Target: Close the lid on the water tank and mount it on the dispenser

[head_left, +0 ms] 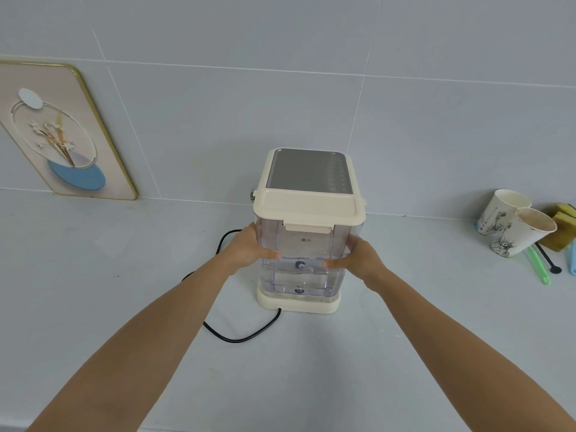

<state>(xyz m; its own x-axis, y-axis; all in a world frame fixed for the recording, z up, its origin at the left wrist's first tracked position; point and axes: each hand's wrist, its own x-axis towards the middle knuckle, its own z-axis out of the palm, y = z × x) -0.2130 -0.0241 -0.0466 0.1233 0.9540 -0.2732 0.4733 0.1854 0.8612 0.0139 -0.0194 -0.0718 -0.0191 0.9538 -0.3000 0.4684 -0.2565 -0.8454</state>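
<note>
Tank (307, 254): clear plastic box, squarish with ribbed corners, some water pooled low inside, small printed mark on the front I can't really read.
Lid (308, 205): cream plastic, rounded corners, sits flat and shut on the tank, little latch tab hanging over the front edge.
Dispenser (307, 171): cream body with a grey ribbed top panel, mostly hidden behind the tank; its base sticks out underneath, and the tank looks seated on it, though the seam is hard to make out.
Left hand (249, 249): pressed on the tank's left wall, thumb wrapped onto the front.
Right hand (358, 258): same deal on the right wall.
Cord (246, 336): black, loops across the pale smooth counter (93, 291), partly covered by the left arm.
Paper cups (517, 224): two, far right, tipped over.
</note>
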